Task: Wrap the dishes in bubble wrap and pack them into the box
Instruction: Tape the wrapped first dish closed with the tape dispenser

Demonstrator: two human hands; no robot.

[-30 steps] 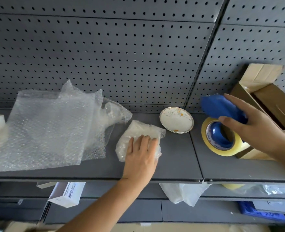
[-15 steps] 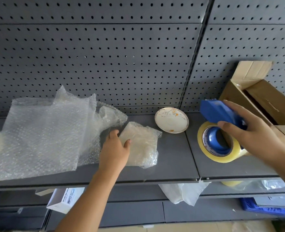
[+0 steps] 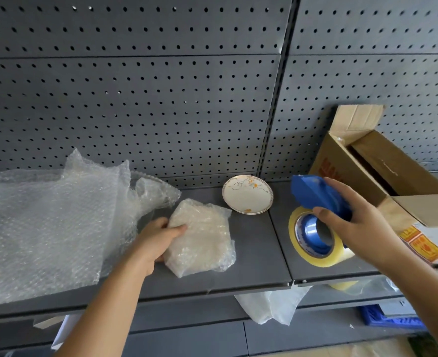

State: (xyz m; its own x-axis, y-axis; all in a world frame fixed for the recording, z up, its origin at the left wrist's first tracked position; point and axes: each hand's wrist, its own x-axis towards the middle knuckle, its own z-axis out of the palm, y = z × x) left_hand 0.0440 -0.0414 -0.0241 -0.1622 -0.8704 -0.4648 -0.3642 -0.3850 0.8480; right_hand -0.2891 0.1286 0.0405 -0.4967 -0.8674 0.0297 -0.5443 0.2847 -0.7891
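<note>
A dish wrapped in bubble wrap (image 3: 202, 238) lies on the grey shelf (image 3: 254, 256). My left hand (image 3: 156, 243) grips the bundle's left edge, thumb on top. A bare white plate (image 3: 247, 194) with orange flowers sits behind it, near the pegboard. My right hand (image 3: 359, 222) holds a blue tape dispenser (image 3: 315, 197) with a yellowish tape roll (image 3: 313, 238), just above the shelf. The open cardboard box (image 3: 382, 171) stands at the right, tipped toward me, behind my right hand. A loose pile of bubble wrap sheets (image 3: 50, 222) covers the shelf's left part.
A perforated grey back wall (image 3: 161, 99) closes the shelf behind. White plastic (image 3: 272, 305) hangs below the shelf's front edge. A blue crate (image 3: 390, 318) and a white carton (image 3: 58, 336) sit on lower levels. Printed paper (image 3: 426, 243) lies under the box flap.
My left hand slid from the top of the wrapped dish to its left edge and now grips it. The view has shifted slightly; the tape dispenser stays in my right hand.
</note>
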